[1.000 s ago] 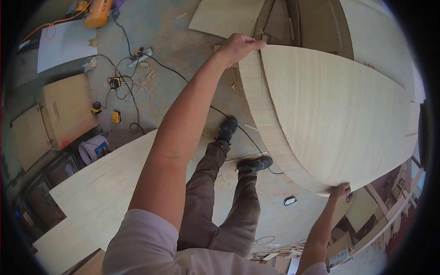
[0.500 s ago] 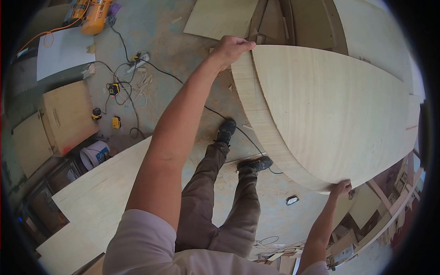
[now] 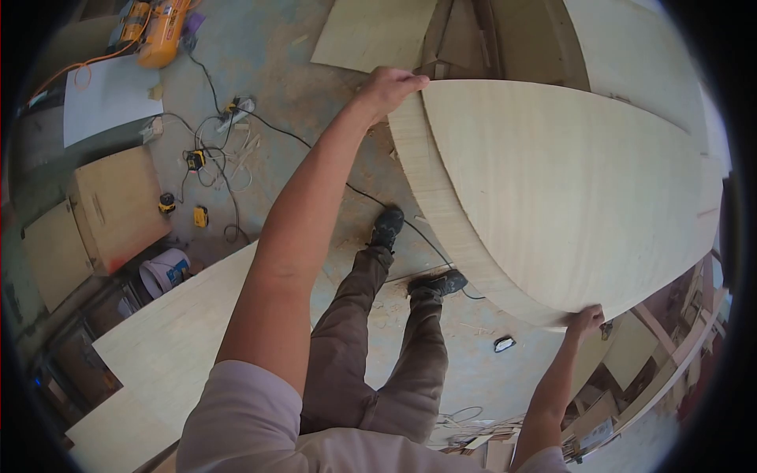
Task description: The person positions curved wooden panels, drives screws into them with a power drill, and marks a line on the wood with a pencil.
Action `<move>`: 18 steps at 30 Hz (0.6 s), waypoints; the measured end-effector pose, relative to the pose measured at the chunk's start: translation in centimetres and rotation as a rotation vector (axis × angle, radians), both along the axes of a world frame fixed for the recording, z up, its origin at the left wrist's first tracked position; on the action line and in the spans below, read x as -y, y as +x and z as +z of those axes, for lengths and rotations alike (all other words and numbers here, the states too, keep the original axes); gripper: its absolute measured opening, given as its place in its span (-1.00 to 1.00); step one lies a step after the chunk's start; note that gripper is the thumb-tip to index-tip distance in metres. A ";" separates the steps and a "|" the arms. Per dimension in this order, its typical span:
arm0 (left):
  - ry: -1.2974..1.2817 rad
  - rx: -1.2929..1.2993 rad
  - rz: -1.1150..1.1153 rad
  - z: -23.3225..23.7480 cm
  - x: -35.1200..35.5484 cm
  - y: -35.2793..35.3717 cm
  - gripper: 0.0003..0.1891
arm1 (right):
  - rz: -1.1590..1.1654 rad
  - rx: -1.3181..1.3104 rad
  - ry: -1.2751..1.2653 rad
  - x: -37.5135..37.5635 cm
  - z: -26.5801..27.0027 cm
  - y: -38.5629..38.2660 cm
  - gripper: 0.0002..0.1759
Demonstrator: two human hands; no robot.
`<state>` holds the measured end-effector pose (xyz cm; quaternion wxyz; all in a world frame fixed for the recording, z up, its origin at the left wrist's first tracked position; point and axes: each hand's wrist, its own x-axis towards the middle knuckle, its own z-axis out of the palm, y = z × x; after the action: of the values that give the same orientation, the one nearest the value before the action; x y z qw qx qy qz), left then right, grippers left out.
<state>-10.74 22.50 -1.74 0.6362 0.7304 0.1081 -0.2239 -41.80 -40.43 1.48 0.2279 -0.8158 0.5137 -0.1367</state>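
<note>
The big plywood sheet (image 3: pixel 568 189) fills the right half of the frame, held up above the concrete floor (image 3: pixel 276 71); it looks stiff but broad and awkward, likely heavy enough to flex or swing, so opposite edges are the best hold. The left hand (image 3: pixel 388 85) curls over its upper-left corner and the right hand (image 3: pixel 587 319) grips the lower-right edge, both closed on the wood

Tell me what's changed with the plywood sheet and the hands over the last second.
The plywood sheet has slid slightly left in the view, its top corner and the left hand on it together. The right hand at the lower edge barely moved. Nothing was let go: both hands still grip the sheet. The shoes and the floor tools stayed put.
</note>
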 end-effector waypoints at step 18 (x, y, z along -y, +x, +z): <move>1.014 0.911 -0.565 4.9 25.3 -18.0 -0.48 | -0.098 0.186 0.223 -1.6 2.3 -3.9 -0.62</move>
<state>-28.77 -2.80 3.11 0.1206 0.9553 -0.2689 0.0239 -45.65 -38.85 3.76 0.3566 -0.7433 0.5415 -0.1646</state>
